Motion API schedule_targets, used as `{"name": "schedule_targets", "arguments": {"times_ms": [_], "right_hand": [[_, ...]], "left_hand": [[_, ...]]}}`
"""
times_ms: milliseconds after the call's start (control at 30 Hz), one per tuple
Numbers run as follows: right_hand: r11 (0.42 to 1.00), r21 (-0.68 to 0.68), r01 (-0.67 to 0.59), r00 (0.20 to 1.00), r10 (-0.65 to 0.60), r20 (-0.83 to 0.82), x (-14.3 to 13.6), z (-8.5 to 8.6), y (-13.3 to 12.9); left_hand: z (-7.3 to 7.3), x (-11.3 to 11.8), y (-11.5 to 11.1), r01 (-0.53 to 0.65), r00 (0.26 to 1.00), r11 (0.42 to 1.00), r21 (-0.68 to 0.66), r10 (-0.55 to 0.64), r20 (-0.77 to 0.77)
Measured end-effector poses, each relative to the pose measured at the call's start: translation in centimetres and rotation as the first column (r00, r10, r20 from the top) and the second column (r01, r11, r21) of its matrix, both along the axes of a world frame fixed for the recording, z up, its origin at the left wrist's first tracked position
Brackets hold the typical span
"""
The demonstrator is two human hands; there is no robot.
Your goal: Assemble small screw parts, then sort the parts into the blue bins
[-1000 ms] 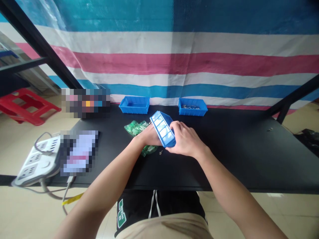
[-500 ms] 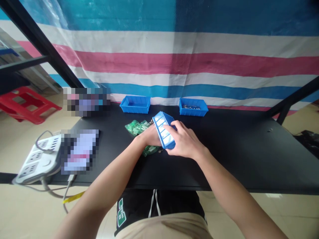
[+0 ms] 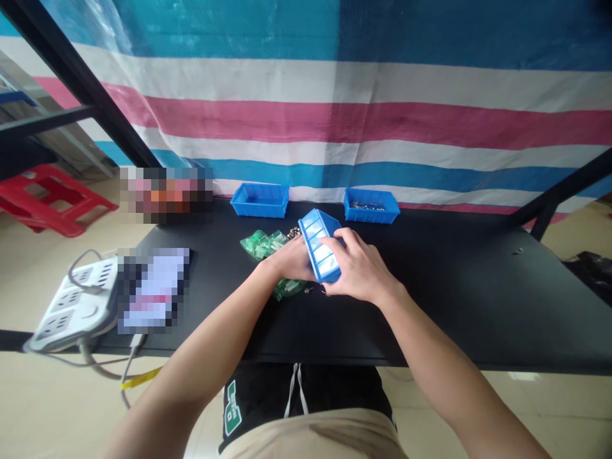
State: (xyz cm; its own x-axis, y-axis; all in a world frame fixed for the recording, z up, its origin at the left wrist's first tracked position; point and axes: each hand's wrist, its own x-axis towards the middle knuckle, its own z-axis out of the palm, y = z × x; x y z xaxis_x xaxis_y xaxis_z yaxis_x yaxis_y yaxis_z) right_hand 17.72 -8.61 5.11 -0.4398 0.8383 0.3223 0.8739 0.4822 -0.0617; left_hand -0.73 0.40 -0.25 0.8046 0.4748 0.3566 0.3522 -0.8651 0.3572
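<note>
Green plastic (image 3: 259,245) on counter (image 3: 215,255). Left hand (image 3: 292,261) over it, partly behind blue bin (image 3: 314,248); can't tell its grip. Bin's tilted above counter, ribbed face, shiny pale panels. Right hand (image 3: 359,266) clamped on bin.

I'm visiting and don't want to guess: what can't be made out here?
Head view:
Left hand: fingers mostly hidden behind the tilted blue bin.
That bin's inside: hidden by its own walls.
Green plastic: middle covered by the left hand.
Small metal pieces: too small to identify.
Flat object at left: pixelated.
</note>
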Motion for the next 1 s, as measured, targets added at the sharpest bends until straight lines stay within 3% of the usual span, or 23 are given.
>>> {"name": "schedule_targets", "arguments": {"times_ms": [200, 367, 600, 733, 833, 933, 1000], "right_hand": [[0.999, 0.009, 0.032, 0.999, -0.032, -0.035, 1.1, 0.7, 0.1], [0.998, 0.050, 0.047, 0.981, -0.037, -0.188, 2.2, 0.9, 0.5], [0.951, 0.303, 0.059, 0.916, 0.069, -0.396, 3.4, 0.4, 1.4], [0.908, 0.414, 0.059, 0.880, 0.148, -0.451, 3.3, 0.0, 1.9], [0.899, 0.432, 0.068, 0.834, 0.186, -0.519, 3.2, -0.2, 2.1], [0.936, 0.340, 0.088, 0.733, 0.170, -0.658, 3.2, -0.9, 2.7], [0.970, 0.238, 0.047, 0.617, 0.159, -0.771, 3.3, -1.7, 3.3]], "left_hand": [[0.2, 0.1, 0.0, -0.031, 0.997, 0.999, 0.015, 0.032, -0.069], [0.9, 0.3, -0.3, -0.034, 0.993, 0.999, 0.002, 0.034, -0.114], [1.4, 0.2, -0.4, -0.068, 0.996, 0.998, 0.007, 0.068, -0.048], [1.4, 0.0, 0.0, -0.193, 0.977, 0.977, 0.091, 0.183, 0.112], [1.2, -0.4, 0.6, -0.396, 0.894, 0.907, 0.143, 0.346, 0.284], [1.0, -1.0, 1.4, -0.565, 0.771, 0.813, 0.142, 0.459, 0.441], [1.0, -1.4, 1.7, -0.586, 0.743, 0.797, 0.147, 0.457, 0.489]]}}
